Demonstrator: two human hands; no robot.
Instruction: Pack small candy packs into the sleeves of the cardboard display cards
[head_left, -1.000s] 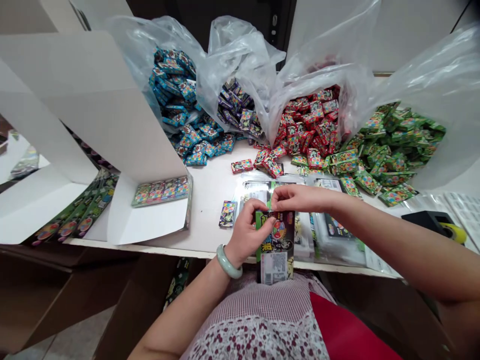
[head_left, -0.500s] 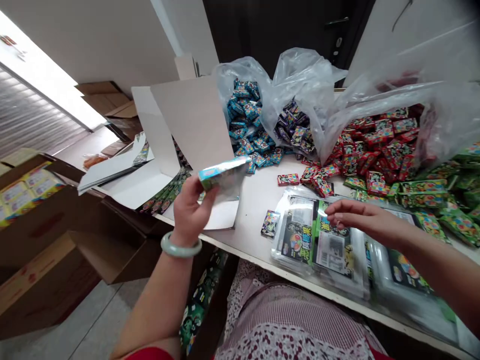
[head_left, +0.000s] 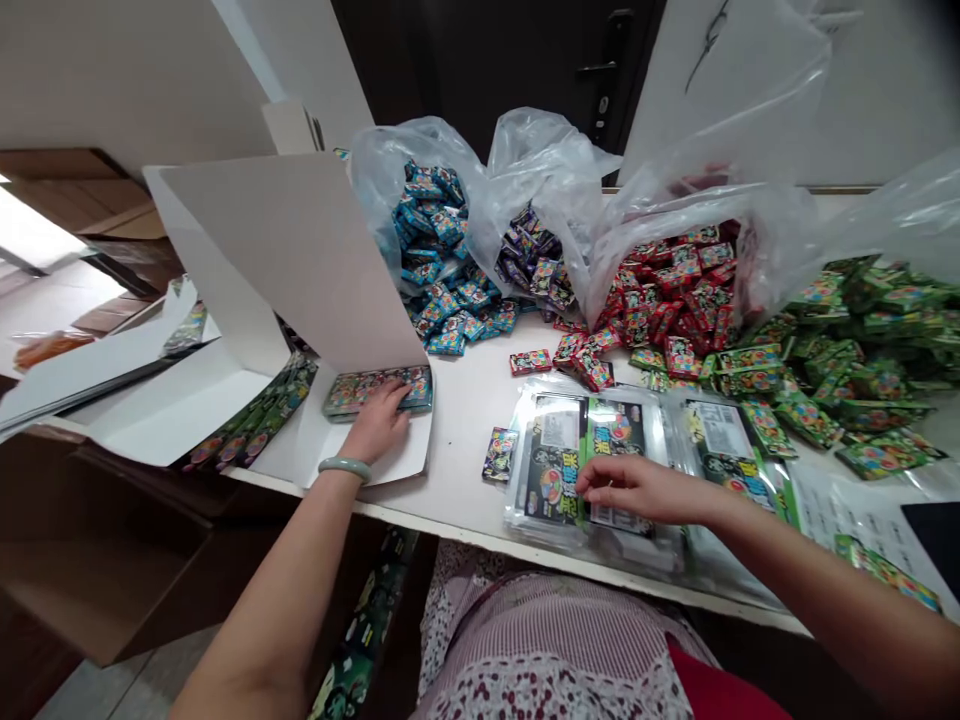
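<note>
My left hand (head_left: 377,424), with a pale green bangle at the wrist, lies palm down on a clear-lidded pack (head_left: 349,392) of small colourful packets. That pack rests inside an open white-lined carton (head_left: 401,458), whose flap (head_left: 300,230) stands upright behind it. Loosely curled and with nothing in it, my right hand (head_left: 626,487) hovers over or lightly touches clear plastic packs (head_left: 551,455) with black and green printed cards. Just left of these packs lies a single small dark packet (head_left: 499,455).
Plastic bags along the back spill blue packets (head_left: 450,300), purple packets (head_left: 532,255) and red packets (head_left: 682,290). Green packets (head_left: 847,360) are heaped at the right. Another open white-lined carton (head_left: 202,400) stands at the left, with a brown cardboard box (head_left: 112,570) below the table edge.
My left hand has lowered the pack from the air into the white-lined carton, and its fingers now lie on top. My right hand stays over the plastic packs, its fingers more curled. The view has shifted right.
</note>
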